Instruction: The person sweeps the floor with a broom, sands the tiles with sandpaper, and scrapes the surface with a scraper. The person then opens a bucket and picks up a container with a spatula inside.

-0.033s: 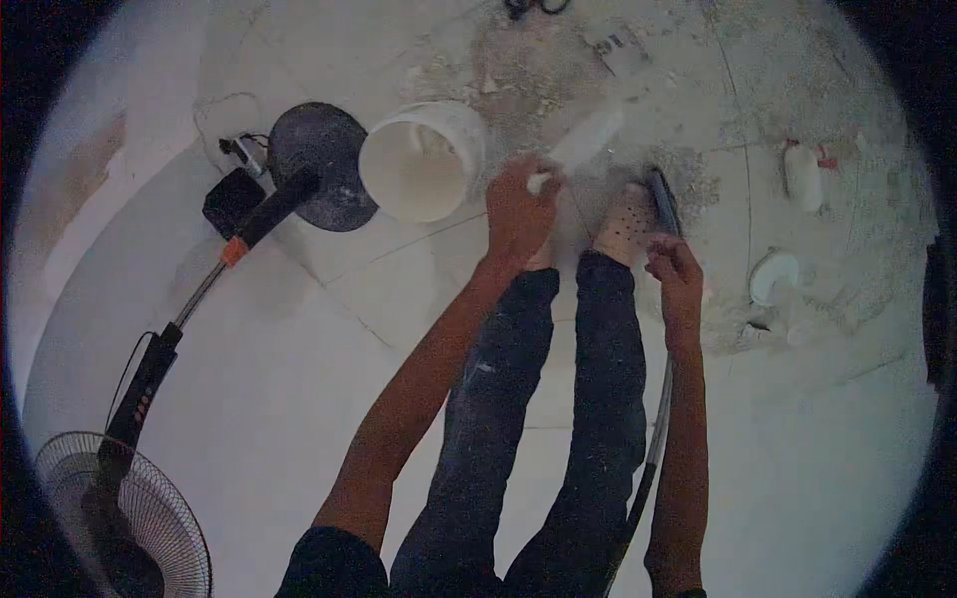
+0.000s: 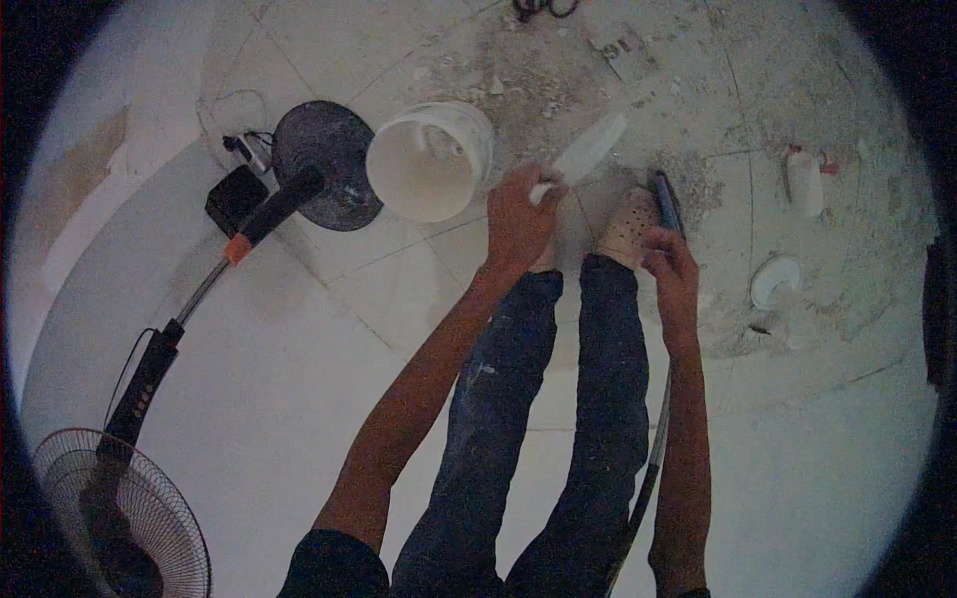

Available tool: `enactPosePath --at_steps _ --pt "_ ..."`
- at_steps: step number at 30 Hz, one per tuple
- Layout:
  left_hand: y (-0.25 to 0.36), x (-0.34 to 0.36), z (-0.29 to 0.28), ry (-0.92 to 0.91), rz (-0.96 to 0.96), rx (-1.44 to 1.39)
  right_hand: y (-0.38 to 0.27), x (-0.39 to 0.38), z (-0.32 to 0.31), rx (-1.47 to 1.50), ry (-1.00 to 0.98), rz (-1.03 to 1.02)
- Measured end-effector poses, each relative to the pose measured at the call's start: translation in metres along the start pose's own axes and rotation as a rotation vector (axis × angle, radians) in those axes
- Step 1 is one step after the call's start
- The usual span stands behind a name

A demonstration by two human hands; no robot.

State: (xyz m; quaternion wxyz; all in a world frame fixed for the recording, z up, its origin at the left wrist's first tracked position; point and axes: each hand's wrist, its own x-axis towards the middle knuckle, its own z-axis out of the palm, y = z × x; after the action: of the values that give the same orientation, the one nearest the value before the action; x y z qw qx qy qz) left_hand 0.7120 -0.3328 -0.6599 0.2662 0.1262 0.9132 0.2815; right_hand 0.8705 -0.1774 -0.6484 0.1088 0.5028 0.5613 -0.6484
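My left hand is closed round the narrow, rounded end of a long white blade-shaped piece, whose wide end points away to the right over the dusty floor. My right hand has curled fingers and is at a slim dark tool, beside my right perforated clog. From below that hand a hose runs back along my right forearm. The inside of the grip is hidden. Left of my left hand stands a white bucket with pale residue inside.
A pedestal fan leans at the left, with its round dark base next to the bucket and its wire cage near me. At the right lie a white piece with red parts and a white disc. Pale debris covers the floor ahead.
The whitish dust haze around the white piece and my feet has thinned. The white piece has shifted slightly, and my right hand has moved a little left and up.
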Motion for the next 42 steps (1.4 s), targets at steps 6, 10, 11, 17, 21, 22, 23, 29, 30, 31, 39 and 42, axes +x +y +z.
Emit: enactPosePath --at_steps 6,10,11,17,21,22,23,29,30,31,39,42 --pt "-0.029 -0.027 -0.082 -0.135 -0.164 -0.225 -0.036 0.043 0.094 -0.2 -0.074 0.04" --pt "-0.067 -0.029 -0.115 -0.136 -0.188 -0.417 -0.036 0.071 0.132 -0.272 -0.142 -0.109" --pt "-0.077 -0.028 -0.126 -0.145 -0.23 -0.413 -0.031 0.077 0.142 -0.342 -0.217 -0.135" --pt "-0.152 -0.023 -0.142 -0.033 -0.499 -0.559 -0.04 0.069 0.191 -0.368 -0.323 -0.042" --pt "-0.193 -0.017 -0.141 0.008 -0.509 -0.664 -0.044 0.057 0.213 -0.514 -0.297 -0.215" --pt "-0.198 -0.015 -0.139 0.014 -0.567 -0.601 -0.043 0.058 0.215 -0.449 -0.303 -0.268" --pt "-0.2 -0.011 -0.137 0.016 -0.569 -0.607 -0.044 0.058 0.216 -0.382 -0.308 -0.321" --pt "-0.21 0.0 -0.116 0.315 -0.454 -0.28 -0.044 0.05 0.226 -0.494 -0.349 -0.421" --pt "-0.221 0.0 -0.116 0.396 -0.406 -0.207 -0.048 0.046 0.232 -0.479 -0.352 -0.424" --pt "-0.233 0.0 -0.117 0.475 -0.356 -0.131 -0.053 0.041 0.238 -0.448 -0.37 -0.396" --pt "-0.206 0.005 -0.1 0.475 -0.449 -0.298 -0.047 0.041 0.231 -0.506 -0.43 -0.515" --pt "-0.221 0.003 -0.1 0.309 -0.523 -0.557 -0.045 0.036 0.234 -0.613 -0.426 -0.476"
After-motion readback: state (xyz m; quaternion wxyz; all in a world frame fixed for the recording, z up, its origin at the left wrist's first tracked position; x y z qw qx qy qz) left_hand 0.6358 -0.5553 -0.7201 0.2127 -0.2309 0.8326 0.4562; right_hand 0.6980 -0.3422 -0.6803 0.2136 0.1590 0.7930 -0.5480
